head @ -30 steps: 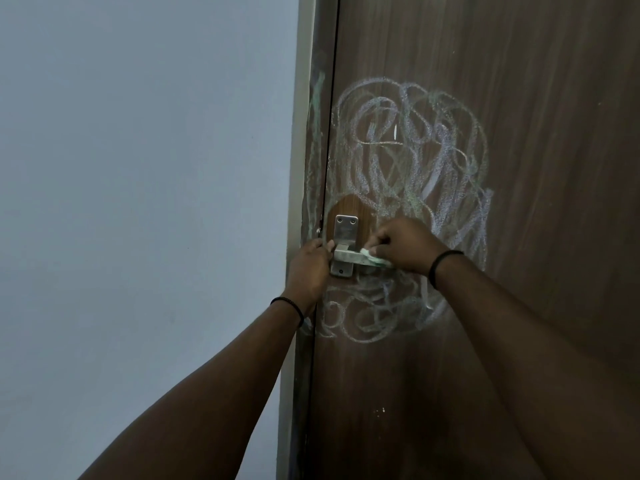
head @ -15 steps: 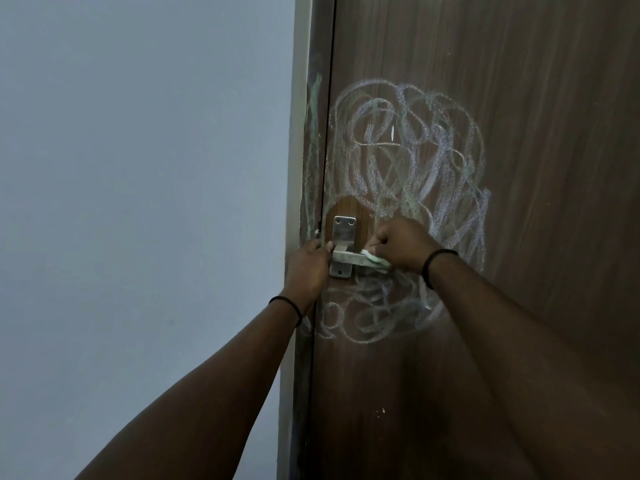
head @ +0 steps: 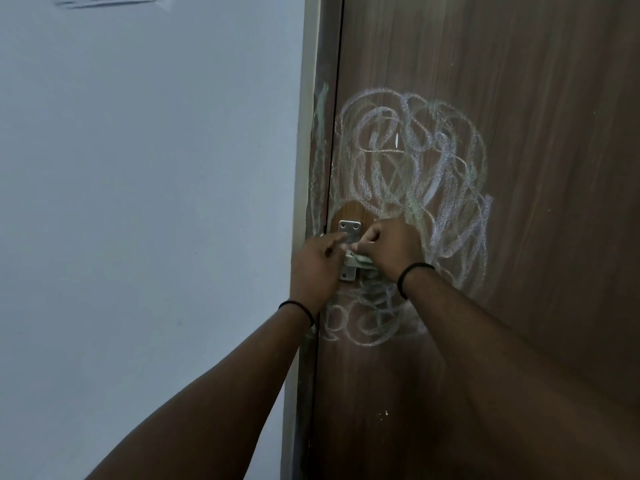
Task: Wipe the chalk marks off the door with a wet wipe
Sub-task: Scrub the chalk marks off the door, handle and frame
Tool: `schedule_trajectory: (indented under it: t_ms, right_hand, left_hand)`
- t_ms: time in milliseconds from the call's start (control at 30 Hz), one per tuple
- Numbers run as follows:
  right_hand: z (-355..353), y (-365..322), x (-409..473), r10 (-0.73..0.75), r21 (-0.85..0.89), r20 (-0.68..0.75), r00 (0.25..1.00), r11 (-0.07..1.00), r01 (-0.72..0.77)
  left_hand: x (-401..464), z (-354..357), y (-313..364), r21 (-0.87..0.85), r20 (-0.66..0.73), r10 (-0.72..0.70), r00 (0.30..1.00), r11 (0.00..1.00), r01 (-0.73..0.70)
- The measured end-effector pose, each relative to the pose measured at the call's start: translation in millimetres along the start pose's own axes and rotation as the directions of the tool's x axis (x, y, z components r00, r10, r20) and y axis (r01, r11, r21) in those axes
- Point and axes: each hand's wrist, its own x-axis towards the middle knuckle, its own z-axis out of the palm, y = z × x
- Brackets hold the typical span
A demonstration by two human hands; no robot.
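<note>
A dark brown wooden door (head: 519, 98) carries a big tangle of white and greenish chalk marks (head: 415, 161) around a metal latch (head: 349, 230). A small patch above the latch is rubbed clean. My right hand (head: 394, 247) pinches a folded pale wet wipe (head: 362, 259) against the latch bolt. Curled fingers of my left hand (head: 317, 265) rest on the latch's left side at the door edge. More chalk loops (head: 363, 320) lie below both hands.
The door frame (head: 311, 150) runs down the left of the door and bears faint chalk smears. A pale blue-white wall (head: 138, 202) fills the left half. Both wrists wear thin black bands.
My left hand has slid up and right so its fingers overlap the latch plate. The right hand stays at the bolt with the wipe. The view has tilted down slightly.
</note>
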Motion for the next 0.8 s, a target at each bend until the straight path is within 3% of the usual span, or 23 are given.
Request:
schedule_trajectory:
  t_ms: [100, 233, 367, 500, 567, 667, 733, 800]
  right_hand:
    - [0.9, 0.4, 7.0, 0.07, -0.033, 0.142, 0.987, 0.997, -0.066]
    - [-7.3, 5.5, 15.6, 0.108, 0.054, 0.328, 0.938, 0.99, -0.133]
    - [-4.9, 14.2, 14.3, 0.168, 0.258, 0.163, 0.972, 0.944, -0.206]
    - [7.5, 4.9, 22.4, 0.144, 0.397, -0.006, 0.99, 0.908, -0.13]
    - [13.6, -0.7, 27.8, 0.077, 0.346, -0.049, 0.996, 0.937, -0.056]
    - [21.5, 0.6, 33.9, -0.072, 0.093, -0.027, 0.997, 0.993, 0.074]
    - [23.4, 5.7, 34.6, -0.132, -0.035, -0.004, 0.991, 0.991, 0.132]
    - [24.3, 12.0, 33.9, -0.122, -0.042, -0.003, 0.993, 0.992, 0.122]
  left_hand:
    - [5.9, 3.0, 3.1, 0.046, 0.069, 0.06, 0.996, 0.997, -0.063]
    - [9.0, 8.1, 1.6, 0.123, 0.077, 0.118, 0.99, 0.984, -0.127]
    - [14.0, 12.3, 0.0, 0.09, 0.08, 0.087, 0.993, 0.991, -0.095]
    - [21.4, 8.0, 3.1, -0.019, 0.033, 0.013, 0.999, 1.0, -0.013]
    - [25.4, 6.3, 2.7, -0.053, -0.049, -0.029, 0.998, 0.998, 0.026]
    - [28.8, 7.8, 1.5, 0.131, -0.218, 0.011, 0.976, 0.991, 0.018]
    - [27.8, 12.1, -1.7, 0.227, -0.239, 0.077, 0.968, 0.974, -0.022]
    - [23.7, 17.6, -4.9, 0.28, -0.201, 0.123, 0.972, 0.958, -0.063]
